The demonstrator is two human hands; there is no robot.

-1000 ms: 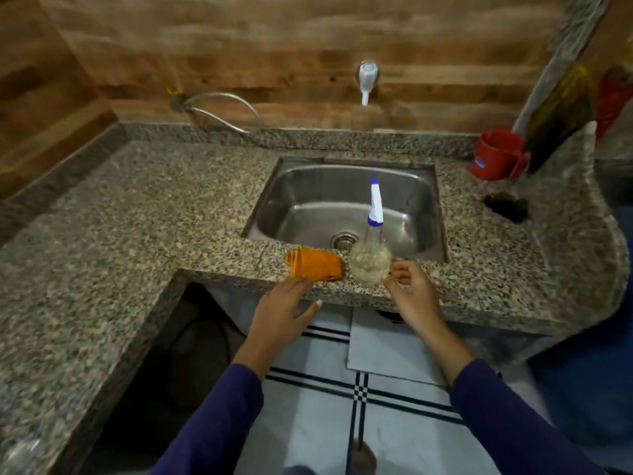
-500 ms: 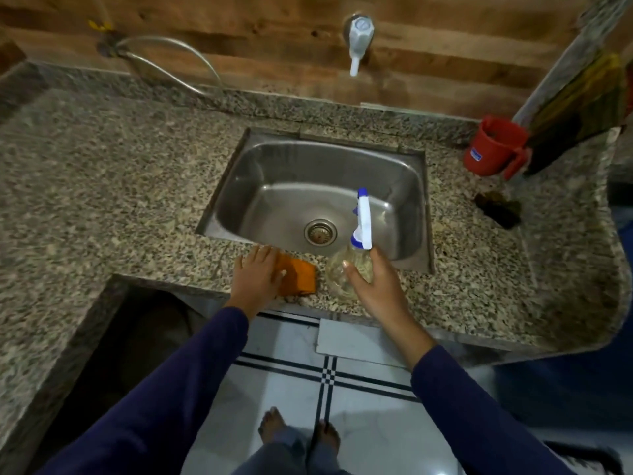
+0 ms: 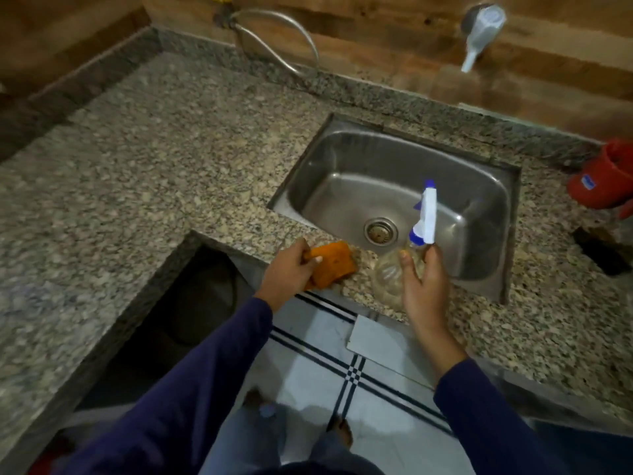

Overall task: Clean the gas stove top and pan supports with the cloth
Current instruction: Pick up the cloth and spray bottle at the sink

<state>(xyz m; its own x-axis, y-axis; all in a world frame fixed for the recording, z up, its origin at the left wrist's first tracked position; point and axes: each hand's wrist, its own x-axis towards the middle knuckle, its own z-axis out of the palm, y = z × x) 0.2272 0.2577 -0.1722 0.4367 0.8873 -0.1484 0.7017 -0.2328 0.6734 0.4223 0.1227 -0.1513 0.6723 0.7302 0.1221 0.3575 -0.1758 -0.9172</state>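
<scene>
Step in hand: collecting supplies. My left hand (image 3: 291, 265) grips the orange cloth (image 3: 334, 265) at the worktop (image 3: 137, 166) edge. My right hand (image 3: 423, 286) clasps the spray bottle (image 3: 390, 279) at the cloth's 3 o'clock. The stove is not in view; next, carry both to it.

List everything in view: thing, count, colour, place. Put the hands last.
cloth: one, orange, front edge of the counter, left of the bottle
spray bottle: one, clear with a white-and-blue head, counter edge in front of the sink
sink: one, steel, set into the counter
drain: one, metal, sink bottom
tap: one, white, on the wall above the sink
hose: one, metal, looping at the back wall
mug: one, red, counter at far right
counter: one, speckled granite, L-shaped
floor: white tiles with black lines, below
left hand: one, grips the cloth
right hand: one, holds the spray bottle
</scene>
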